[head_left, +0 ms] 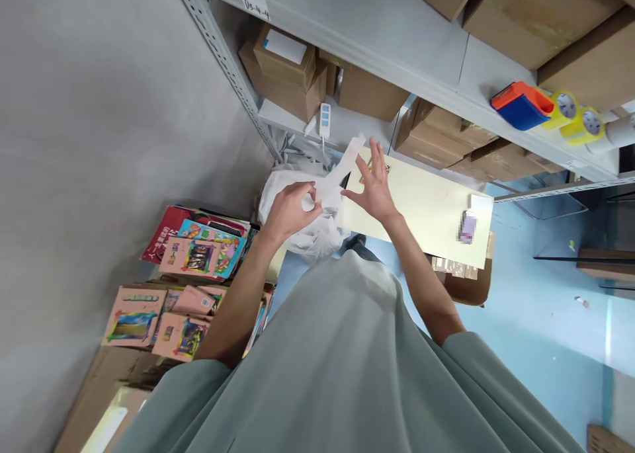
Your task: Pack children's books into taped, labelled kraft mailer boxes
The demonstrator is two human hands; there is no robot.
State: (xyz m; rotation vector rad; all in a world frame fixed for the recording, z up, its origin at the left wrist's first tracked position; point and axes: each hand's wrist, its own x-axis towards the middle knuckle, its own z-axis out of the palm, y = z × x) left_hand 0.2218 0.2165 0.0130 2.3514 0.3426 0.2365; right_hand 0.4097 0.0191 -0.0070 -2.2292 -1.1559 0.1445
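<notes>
A thin white strip [346, 164], plastic or paper, slants upward between my two hands. Its lower end lies at the thumb and forefinger of my left hand [292, 209], which are closed in a pinch on it. My right hand [376, 187] is open beside the strip's upper part, with its fingers spread and nothing gripped in it. Beneath both hands bulges a crumpled white plastic bag [317, 241]. Under my right hand lies the corner of a pale yellow table [421, 208], with a small colourful printed item partly hidden behind the fingers.
Stacks of books [198, 258] stand at the left by the grey wall. Ahead, a metal shelf [377, 30] holds cardboard boxes, a power strip [325, 120], a red-and-blue tape dispenser [523, 106] and yellow tape rolls [583, 123]. An open carton [466, 288] sits below the table's right end.
</notes>
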